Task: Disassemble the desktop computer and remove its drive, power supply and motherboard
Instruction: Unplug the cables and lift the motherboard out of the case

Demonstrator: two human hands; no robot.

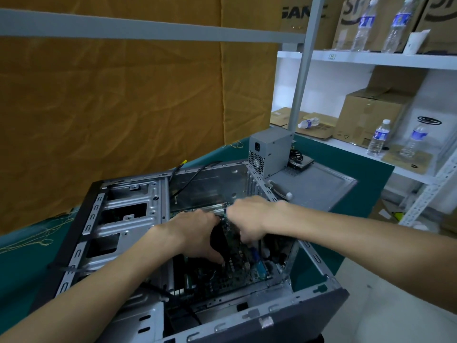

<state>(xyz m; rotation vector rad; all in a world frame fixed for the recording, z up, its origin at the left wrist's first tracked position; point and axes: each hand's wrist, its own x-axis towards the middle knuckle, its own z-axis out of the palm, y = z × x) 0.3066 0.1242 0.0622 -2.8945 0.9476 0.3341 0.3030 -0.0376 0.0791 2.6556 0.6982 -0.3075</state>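
Observation:
The open desktop case (pixel 128 211) lies on its side on the green table. Inside it the green motherboard (pixel 237 268) sits tilted, its far edge lifted. My left hand (pixel 195 231) grips the black fan and heatsink part at the board's middle. My right hand (pixel 249 219) has its fingers curled over the board's upper right edge. The grey power supply (pixel 269 154) stands outside the case on the removed side panel (pixel 319 186). A drive (pixel 300 163) lies behind it with black cables.
The green table (pixel 346 154) ends just right of the case. White shelves (pixel 371 58) at right hold cardboard boxes and water bottles. A tan cloth hangs behind the table. A black cable (pixel 188 172) runs over the case's far wall.

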